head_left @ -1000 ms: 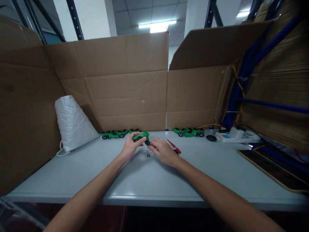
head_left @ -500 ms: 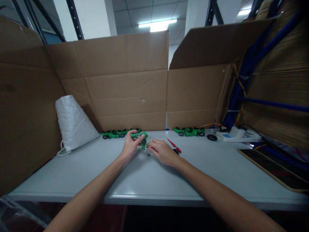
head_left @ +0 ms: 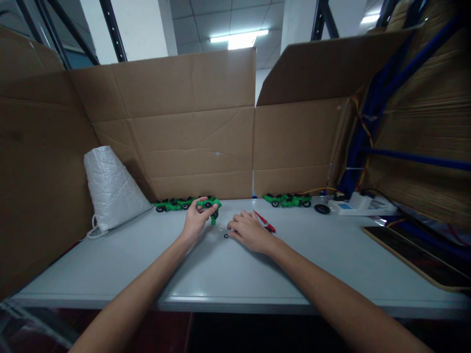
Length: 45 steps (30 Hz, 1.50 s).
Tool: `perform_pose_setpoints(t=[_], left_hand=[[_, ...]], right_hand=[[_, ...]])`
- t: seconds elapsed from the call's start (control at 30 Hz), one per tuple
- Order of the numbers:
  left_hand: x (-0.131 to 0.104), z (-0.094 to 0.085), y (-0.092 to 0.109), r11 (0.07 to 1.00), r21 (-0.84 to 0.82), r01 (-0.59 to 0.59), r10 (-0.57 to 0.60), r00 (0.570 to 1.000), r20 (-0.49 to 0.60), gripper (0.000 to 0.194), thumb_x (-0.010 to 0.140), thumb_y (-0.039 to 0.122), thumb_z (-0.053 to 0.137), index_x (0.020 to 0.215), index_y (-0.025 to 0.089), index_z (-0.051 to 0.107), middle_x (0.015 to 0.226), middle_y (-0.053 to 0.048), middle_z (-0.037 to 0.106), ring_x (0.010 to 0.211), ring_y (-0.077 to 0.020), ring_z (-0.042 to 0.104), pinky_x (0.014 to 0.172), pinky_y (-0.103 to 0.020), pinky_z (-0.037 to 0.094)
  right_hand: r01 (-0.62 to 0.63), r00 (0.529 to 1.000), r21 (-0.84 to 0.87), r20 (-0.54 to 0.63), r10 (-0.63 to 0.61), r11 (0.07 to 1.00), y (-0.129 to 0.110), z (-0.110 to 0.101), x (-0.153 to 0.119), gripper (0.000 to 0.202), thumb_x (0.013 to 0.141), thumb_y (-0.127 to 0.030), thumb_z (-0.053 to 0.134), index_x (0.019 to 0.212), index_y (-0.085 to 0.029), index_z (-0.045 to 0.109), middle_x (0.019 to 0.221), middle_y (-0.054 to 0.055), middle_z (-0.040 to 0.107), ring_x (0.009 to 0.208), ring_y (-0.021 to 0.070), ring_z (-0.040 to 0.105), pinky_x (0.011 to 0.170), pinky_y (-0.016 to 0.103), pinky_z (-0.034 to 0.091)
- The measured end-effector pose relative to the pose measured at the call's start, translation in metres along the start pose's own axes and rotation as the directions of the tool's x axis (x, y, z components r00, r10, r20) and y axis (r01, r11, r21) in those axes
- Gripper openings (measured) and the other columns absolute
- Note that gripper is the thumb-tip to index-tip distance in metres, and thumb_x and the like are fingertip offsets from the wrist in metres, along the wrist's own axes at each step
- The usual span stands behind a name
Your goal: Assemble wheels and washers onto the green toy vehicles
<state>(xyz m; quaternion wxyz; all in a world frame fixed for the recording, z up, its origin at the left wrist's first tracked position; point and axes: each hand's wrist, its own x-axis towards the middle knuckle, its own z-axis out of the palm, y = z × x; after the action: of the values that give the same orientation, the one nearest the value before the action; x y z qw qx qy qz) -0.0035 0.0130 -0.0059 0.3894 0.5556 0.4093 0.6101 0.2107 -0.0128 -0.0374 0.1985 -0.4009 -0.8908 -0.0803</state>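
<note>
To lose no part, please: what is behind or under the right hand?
Beyond the right hand, a dark piece shows partly beside the red screwdriver; anything under the palm is covered.

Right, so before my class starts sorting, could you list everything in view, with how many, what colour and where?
held toy: one, green, left hand
left toy row: two or more, green and black, back left
right toy group: about two, green and black, back right
small rings: at least two, one black, one white, centre
screwdriver: one, red, beyond right hand
large ring: one, black, back right
power strip: one, white, back right
flat panel: one, dark, right edge
bag: one, silvery white, back left
cardboard: several panels, brown, around table
table: one, pale, beneath
rack bars: several, blue right, dark above
ceiling lights: two, white, above
hands: left, right, bare, centre
</note>
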Motion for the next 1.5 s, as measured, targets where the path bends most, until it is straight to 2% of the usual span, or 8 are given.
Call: perform_pose_setpoints(t=[0.17,0.33,0.63,0.83,0.97,1.17,1.3,1.5], left_hand=[[0.0022,-0.0011,-0.0016,0.994,0.107,-0.022,0.019,0.999,0.026,0.05,0.072,0.054,0.086,0.098,0.013,0.075,0.074,-0.002,0.066,0.061,-0.012,0.052,0.057,-0.026,0.038],[0.0016,-0.0009,-0.0015,0.995,0.092,-0.032,0.029,0.999,0.03,0.051,0.074,0.053,0.085,0.106,0.014,0.077,0.074,-0.001,0.064,0.061,-0.0117,0.049,0.055,-0.026,0.036],[0.0005,-0.0002,0.0001,0.997,0.071,-0.019,0.017,0.999,0.029,0.05,0.074,0.052,0.085,0.105,0.014,0.077,0.074,-0.002,0.064,0.06,-0.0115,0.049,0.053,-0.025,0.035],[-0.0005,0.0004,0.0021,0.997,0.07,-0.026,0.025,0.999,0.022,0.049,0.073,0.052,0.086,0.102,0.015,0.077,0.073,-0.003,0.066,0.06,-0.0121,0.052,0.053,-0.025,0.037],[-0.0011,0.0007,0.0031,0.998,0.062,-0.035,0.033,0.999,0.03,0.049,0.073,0.052,0.086,0.105,0.016,0.077,0.079,-0.004,0.07,0.062,-0.0127,0.055,0.054,-0.024,0.039],[-0.0015,0.001,0.0042,0.996,0.082,-0.031,0.028,0.999,0.038,0.05,0.072,0.053,0.086,0.105,0.016,0.077,0.078,-0.004,0.069,0.062,-0.0131,0.055,0.054,-0.024,0.039],[-0.0012,0.0005,0.0039,0.996,0.086,-0.032,0.027,0.998,0.051,0.05,0.074,0.053,0.085,0.107,0.015,0.076,0.078,-0.004,0.068,0.064,-0.013,0.055,0.054,-0.024,0.04],[-0.0019,0.0003,0.0036,0.997,0.077,-0.028,0.025,0.998,0.051,0.05,0.074,0.052,0.085,0.106,0.016,0.076,0.083,-0.005,0.071,0.066,-0.0134,0.057,0.056,-0.025,0.042]], right_hand=[[-0.011,1.0,0.007,0.011,0.011,1.0,0.0018,-0.0006,-0.0003,0.012,0.101,-0.032,0.064,0.108,-0.025,0.07,0.108,0.007,0.067,0.108,0.0272,0.052,0.088,0.039,0.03],[-0.009,1.0,0.021,0.013,0.009,1.0,0.0022,0.0004,-0.0002,0.009,0.1,-0.03,0.065,0.104,-0.022,0.067,0.108,0.007,0.066,0.107,0.0258,0.051,0.088,0.038,0.03],[-0.029,0.999,-0.001,-0.037,0.029,1.0,-0.0018,-0.002,0.0006,0.011,0.1,-0.031,0.065,0.103,-0.022,0.059,0.108,0.006,0.066,0.103,0.0255,0.054,0.086,0.037,0.031],[-0.057,0.998,0.088,-0.031,0.06,0.995,-0.0012,-0.0005,0.0017,0.011,0.101,-0.028,0.063,0.098,-0.022,0.054,0.103,0.005,0.068,0.1,0.025,0.056,0.084,0.035,0.031],[-0.095,0.993,0.121,-0.051,0.102,0.988,0.0002,-0.001,0.0035,0.01,0.104,-0.028,0.058,0.1,-0.021,0.053,0.098,0.005,0.068,0.096,0.0243,0.057,0.082,0.034,0.031],[-0.159,0.979,0.222,-0.087,0.182,0.962,-0.0017,-0.0029,0.0065,0.004,0.106,-0.024,0.052,0.105,-0.02,0.052,0.093,0.005,0.068,0.087,0.0211,0.059,0.078,0.031,0.032],[-0.13,0.979,0.251,-0.122,0.164,0.959,-0.0028,-0.0045,0.0053,0.009,0.102,-0.028,0.06,0.103,-0.02,0.055,0.097,0.005,0.068,0.092,0.0221,0.059,0.08,0.031,0.034],[-0.074,0.987,0.249,-0.119,0.107,0.966,-0.0019,-0.0061,0.0052,0.022,0.101,-0.025,0.063,0.123,-0.023,0.063,0.115,0.008,0.068,0.109,0.0228,0.06,0.087,0.033,0.037]])
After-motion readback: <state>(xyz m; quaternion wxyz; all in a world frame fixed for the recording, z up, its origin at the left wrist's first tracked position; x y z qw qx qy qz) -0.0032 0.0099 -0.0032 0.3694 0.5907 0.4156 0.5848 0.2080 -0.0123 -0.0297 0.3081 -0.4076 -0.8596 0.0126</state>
